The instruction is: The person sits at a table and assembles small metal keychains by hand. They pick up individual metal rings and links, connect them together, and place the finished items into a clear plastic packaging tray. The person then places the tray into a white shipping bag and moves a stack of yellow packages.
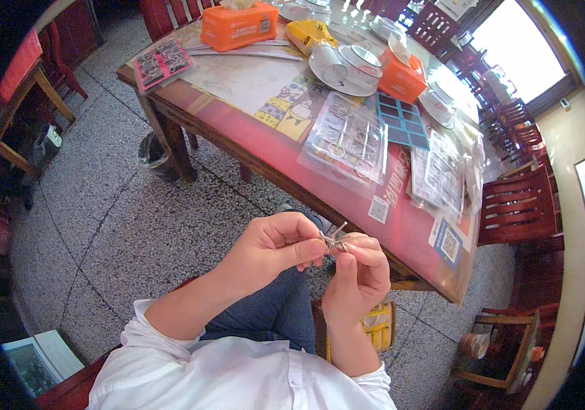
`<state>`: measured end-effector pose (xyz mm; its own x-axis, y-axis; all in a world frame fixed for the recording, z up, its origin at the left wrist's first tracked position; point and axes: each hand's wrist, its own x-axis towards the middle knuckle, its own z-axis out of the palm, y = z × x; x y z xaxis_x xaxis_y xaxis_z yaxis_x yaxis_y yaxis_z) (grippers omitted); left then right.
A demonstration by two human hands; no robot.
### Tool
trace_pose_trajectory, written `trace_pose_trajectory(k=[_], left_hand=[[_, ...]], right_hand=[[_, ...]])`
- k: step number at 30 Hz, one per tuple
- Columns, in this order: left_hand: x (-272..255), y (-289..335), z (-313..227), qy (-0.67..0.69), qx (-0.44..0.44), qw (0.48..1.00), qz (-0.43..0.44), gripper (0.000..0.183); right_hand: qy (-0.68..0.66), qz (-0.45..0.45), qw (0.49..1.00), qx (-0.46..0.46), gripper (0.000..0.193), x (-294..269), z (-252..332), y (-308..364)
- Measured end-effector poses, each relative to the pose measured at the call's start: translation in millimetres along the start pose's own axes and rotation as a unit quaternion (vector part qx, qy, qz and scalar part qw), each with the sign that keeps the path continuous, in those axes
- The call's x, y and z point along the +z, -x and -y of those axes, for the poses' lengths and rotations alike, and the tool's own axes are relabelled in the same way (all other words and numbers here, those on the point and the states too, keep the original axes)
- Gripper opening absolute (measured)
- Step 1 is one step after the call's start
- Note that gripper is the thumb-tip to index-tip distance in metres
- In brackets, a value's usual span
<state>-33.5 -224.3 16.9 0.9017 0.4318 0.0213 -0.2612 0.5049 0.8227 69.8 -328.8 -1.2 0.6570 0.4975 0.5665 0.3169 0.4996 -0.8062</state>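
Above my lap, just off the table's near edge, both hands pinch a small silvery metal wire puzzle (335, 239) made of bent, interlocked pieces. My left hand (275, 249) is closed on its left side between thumb and fingers. From the right, my right hand (359, 277) grips the other side, thumb raised against it. One thin prong sticks up between the hands; the fingers partly hide how the pieces link. Closest on the table are a clear plastic tray (348, 140) of metal puzzle pieces and another clear pack (440, 176) of them.
The wooden table (265, 160) bears a blue grid tray (401, 121), a red puzzle pack (162, 65), orange tissue boxes (239, 29), a yellow packet (311, 35) and wrapped dishes (347, 70). A bin (158, 157) stands beside its leg. Chairs (518, 205) stand at right.
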Motion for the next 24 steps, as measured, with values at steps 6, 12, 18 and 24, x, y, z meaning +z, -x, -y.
trace_pose_trajectory(k=[6, 12, 18, 24], left_hand=[[-5, 0, 1, 0.038, -0.010, 0.999, -0.024, 0.011], [-13, -12, -14, -0.097, 0.018, 0.993, -0.065, 0.013], [-16, -36, -39, -0.172, -0.027, 0.984, -0.031, 0.015], [-24, -67, -66, -0.243, -0.129, 0.959, 0.069, 0.017]], right_hand=[[-0.016, 0.002, 1.000, 0.014, 0.014, 8, 5, 3], [-0.006, 0.054, 0.995, 0.082, 0.010, 4, 5, -13], [-0.060, 0.059, 0.986, 0.143, 0.013, -1, 0, -34], [-0.138, 0.141, 0.939, 0.281, 0.037, -15, 5, -69]])
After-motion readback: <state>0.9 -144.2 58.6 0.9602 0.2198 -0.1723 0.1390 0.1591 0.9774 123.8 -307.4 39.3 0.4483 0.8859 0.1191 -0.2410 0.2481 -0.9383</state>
